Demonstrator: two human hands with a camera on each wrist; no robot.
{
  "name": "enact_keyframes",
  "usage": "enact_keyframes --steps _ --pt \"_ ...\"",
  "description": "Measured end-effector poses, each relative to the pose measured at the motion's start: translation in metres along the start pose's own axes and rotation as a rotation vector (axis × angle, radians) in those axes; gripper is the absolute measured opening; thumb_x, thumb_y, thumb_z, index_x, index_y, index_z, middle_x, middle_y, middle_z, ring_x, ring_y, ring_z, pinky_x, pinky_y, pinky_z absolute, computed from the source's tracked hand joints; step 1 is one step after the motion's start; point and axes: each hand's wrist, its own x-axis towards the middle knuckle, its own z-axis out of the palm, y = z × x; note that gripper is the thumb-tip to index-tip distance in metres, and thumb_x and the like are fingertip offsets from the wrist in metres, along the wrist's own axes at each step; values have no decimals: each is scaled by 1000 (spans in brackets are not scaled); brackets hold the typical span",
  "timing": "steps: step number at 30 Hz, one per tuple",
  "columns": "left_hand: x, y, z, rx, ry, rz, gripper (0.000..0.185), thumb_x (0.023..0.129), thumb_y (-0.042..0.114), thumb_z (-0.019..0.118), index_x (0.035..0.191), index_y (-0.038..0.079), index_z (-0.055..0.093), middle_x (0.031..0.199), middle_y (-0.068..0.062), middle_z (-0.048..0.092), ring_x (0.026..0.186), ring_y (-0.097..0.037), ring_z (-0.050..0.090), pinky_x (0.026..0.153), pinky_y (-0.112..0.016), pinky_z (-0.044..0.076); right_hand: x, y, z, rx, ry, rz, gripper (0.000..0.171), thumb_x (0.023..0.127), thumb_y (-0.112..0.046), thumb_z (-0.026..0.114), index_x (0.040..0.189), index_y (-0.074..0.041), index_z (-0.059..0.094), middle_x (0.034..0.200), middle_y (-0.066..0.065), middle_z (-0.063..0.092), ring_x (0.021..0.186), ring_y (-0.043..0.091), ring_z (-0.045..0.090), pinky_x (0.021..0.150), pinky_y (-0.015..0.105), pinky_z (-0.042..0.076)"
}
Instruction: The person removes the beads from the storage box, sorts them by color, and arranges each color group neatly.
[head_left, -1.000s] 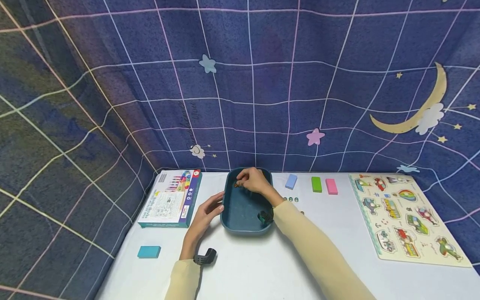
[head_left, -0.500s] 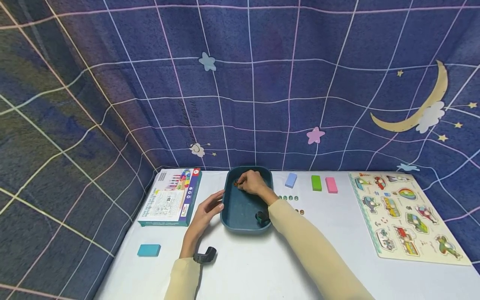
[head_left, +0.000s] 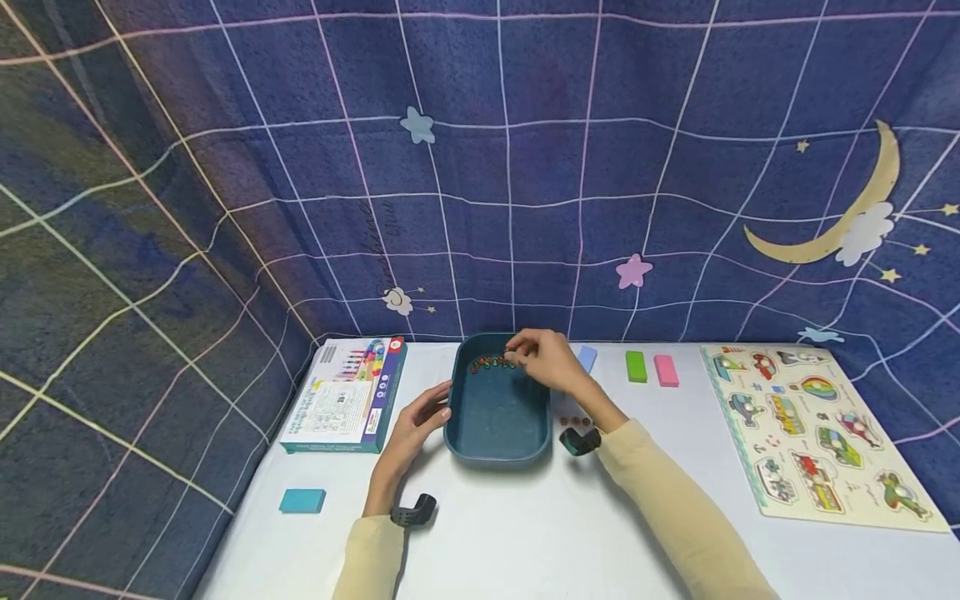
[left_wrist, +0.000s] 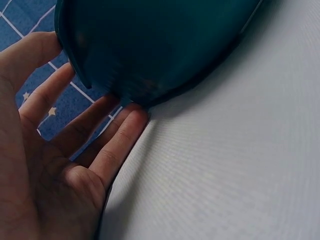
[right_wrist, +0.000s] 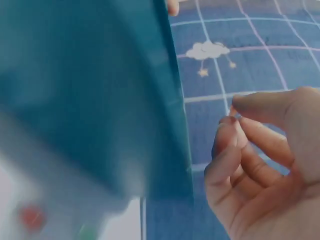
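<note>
Above the far right end of a blue tray (head_left: 497, 421) on a white table (head_left: 510, 533), a right hand (head_left: 546, 360) pinches a tiny piece (right_wrist: 231, 113) near small red-and-green beads (head_left: 491, 362); a left hand (head_left: 408, 427), fingers spread, touches the tray's left side.

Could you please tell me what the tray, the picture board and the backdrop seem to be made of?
The tray looks like smooth plastic with a soft sheen, judging by its rounded corners and even colour. The picture board may be matt printed wood, though its flat, pale face could be card. The backdrop appears matt fabric: its printed lines ripple.
</note>
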Motion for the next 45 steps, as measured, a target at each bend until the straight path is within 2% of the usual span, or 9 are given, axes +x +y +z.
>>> enact_keyframes --steps 3,5,9,13,17,23,30,41,45 --pt "0 -2 3 -4 -15 16 51 105 15 64 155 11 53 157 -21 56 137 -27 64 106 -20 53 -30 22 -19 -33 41 4 20 99 -22 75 112 -8 79 90 6 76 73 12 63 67 26 51" --pt "0 -3 4 -1 -22 29 52 106 15 63 156 9 52 157 -22 55 137 -27 64 106 -20 53 -50 38 -30 -53 72 31 19 98 -22 77 110 -8 80 89 5 76 74 10 62 67 25 50" --pt "0 -3 2 4 -9 18 51 105 15 64 155 12 54 157 -21 56 130 -10 66 105 -20 54 -87 68 -45 -71 115 88 15 96 -19 78 106 -8 79 84 5 74 70 6 60 63 23 48" --pt "0 -2 0 4 -2 -2 50 105 16 64 154 14 55 157 -19 56 124 2 65 105 -20 54 -115 83 -56 -92 112 120 12 95 -14 78 104 -7 79 80 2 73 65 3 58 59 23 47" --pt "0 -1 -2 8 -12 -7 51 105 18 64 155 15 54 158 -18 56 130 -8 65 106 -20 53 -135 91 -62 -147 92 123 8 94 -10 78 101 -8 79 76 -2 69 65 1 54 61 22 46" --pt "0 -2 -2 11 -8 6 51 105 16 64 155 14 54 158 -18 56 140 -38 60 106 -19 52 -147 98 -64 -159 58 131 6 94 -7 77 99 -10 78 75 -5 64 65 1 49 62 22 42" --pt "0 -1 -1 5 -13 4 51 105 17 64 155 14 54 158 -18 55 141 -41 59 107 -19 52 -149 105 -63 -154 49 166 7 93 -8 78 99 -11 78 74 -5 61 64 2 48 61 22 41" --pt "0 -1 -1 1 -16 5 52 106 16 63 156 11 52 160 -20 53 143 -44 56 107 -18 51 -149 109 -63 -124 23 171 10 93 -9 79 103 -11 79 76 -4 63 64 3 48 61 22 41" --pt "0 0 0 1 -11 -3 52 105 16 64 156 12 53 159 -19 54 143 -43 56 107 -18 51 -150 109 -65 -92 16 159 14 93 -11 80 106 -8 78 78 -3 64 65 1 49 62 21 43"
